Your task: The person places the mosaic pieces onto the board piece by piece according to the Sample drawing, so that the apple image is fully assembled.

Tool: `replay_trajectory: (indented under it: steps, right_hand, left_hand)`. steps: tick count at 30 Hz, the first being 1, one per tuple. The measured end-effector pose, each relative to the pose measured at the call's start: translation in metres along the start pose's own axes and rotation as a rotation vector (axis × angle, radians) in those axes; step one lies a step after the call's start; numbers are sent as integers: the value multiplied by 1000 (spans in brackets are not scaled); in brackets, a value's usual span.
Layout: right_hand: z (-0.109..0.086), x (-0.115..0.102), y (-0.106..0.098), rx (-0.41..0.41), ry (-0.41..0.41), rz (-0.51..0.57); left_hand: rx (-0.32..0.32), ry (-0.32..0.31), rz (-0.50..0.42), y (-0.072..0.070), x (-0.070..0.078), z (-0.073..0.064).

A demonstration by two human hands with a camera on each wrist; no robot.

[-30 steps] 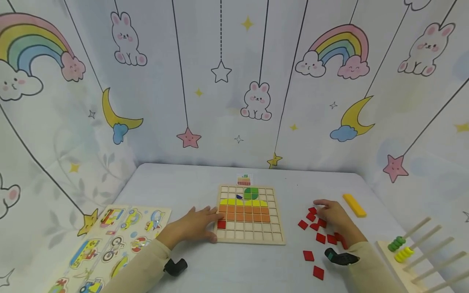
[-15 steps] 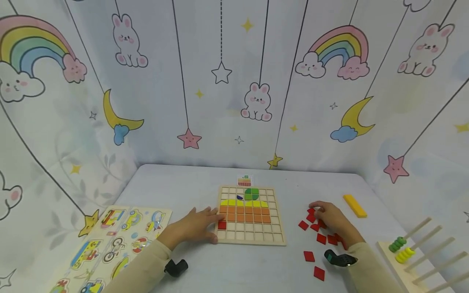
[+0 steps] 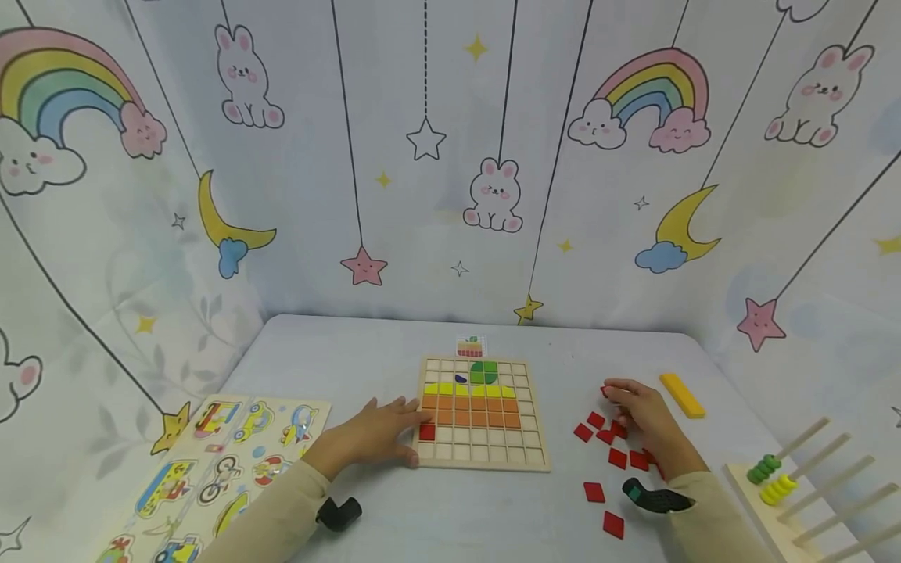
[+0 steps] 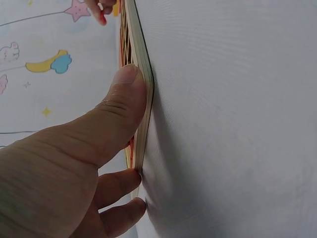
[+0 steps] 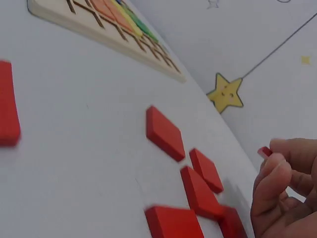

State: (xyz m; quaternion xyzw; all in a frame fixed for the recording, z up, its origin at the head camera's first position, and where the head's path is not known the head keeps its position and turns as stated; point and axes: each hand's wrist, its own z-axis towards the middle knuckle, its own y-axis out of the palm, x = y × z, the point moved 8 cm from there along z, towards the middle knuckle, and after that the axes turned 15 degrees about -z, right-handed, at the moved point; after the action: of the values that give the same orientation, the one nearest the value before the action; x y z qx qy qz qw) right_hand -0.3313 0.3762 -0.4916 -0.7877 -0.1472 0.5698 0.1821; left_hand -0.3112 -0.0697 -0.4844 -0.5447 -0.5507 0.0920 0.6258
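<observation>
My left hand [image 3: 373, 432] rests at the left edge of the wooden grid board [image 3: 496, 453]. In the left wrist view its thumb and fingertips touch the rim of the board [image 4: 146, 106]. The board bears green, yellow and orange pieces, a small dark blue one, and one red square [image 3: 427, 432] at the left. Off to the right, my right hand [image 3: 639, 412] pinches a small red tile [image 5: 265, 151] between thumb and finger, just above the table. Its exact shape is mostly hidden. Beneath and near that hand lie several loose red tiles [image 3: 583, 432].
A small picture card [image 3: 471, 346] lies behind the board. At the left is a vehicle puzzle board [image 3: 242, 461]. A yellow bar [image 3: 681, 395] lies at the far right, with a pegged bead rack [image 3: 770, 508] nearer. A patterned cloth backdrop surrounds the table.
My right hand has gone down to the red tiles, pinched one and lifted it slightly away to the back right. My left hand has stayed at the board.
</observation>
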Motion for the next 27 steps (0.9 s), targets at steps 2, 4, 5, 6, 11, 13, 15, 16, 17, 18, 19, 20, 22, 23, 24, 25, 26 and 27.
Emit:
replay_trajectory:
  steps: [2,4,5,6,11,13,15,16,17,18,19,20,22,23,24,25,26,27]
  right_hand:
    - [-3,-8,14,-28,-3,93]
    - [-5,-19,34,-63,-22,143]
    - [-7,-25,47,-79,-33,158]
    - [-9,-33,61,-100,-48,168]
    - [-25,-71,144,-234,-108,182]
    - [-34,-83,176,-283,-134,143]
    - [-42,-93,203,-309,-174,57]
    - [-45,-98,213,-309,-202,0]
    - [-48,-101,221,-299,-232,-72]
    - [-50,-105,228,-279,-269,-152]
    - [-51,-108,233,-248,-306,-236]
    - [-53,-111,237,-218,-344,-314]
    - [-55,-116,243,-152,-413,-453]
    - [-56,-118,245,-121,-436,-510]
    - [-56,-120,247,-101,-456,-547]
    - [-57,-121,248,-92,-471,-572]
    - [-58,-122,249,-87,-479,-589]
    - [-58,-122,250,-86,-486,-601]
  left_hand:
    - [3,4,4,-1,0,0]
    - [5,9,5,-1,0,0]
    - [5,11,5,-1,0,0]
    - [5,12,7,-1,0,0]
    - [2,6,-3,0,-1,1]
    - [1,2,-5,0,-1,1]
    - [1,1,-4,1,-2,1]
    - [1,0,-3,1,-2,2]
    - [0,-1,-1,1,-2,2]
    - [-1,-2,-1,1,-2,2]
    - [-1,-2,0,1,-2,2]
    - [-1,-3,1,1,-2,2]
    - [1,-5,2,0,-1,2]
    - [0,-8,2,0,-1,2]
    - [1,-9,0,0,-1,2]
    - [1,-10,-1,0,-1,1]
    - [1,-11,-2,0,-1,1]
    - [1,-12,-3,0,-1,1]
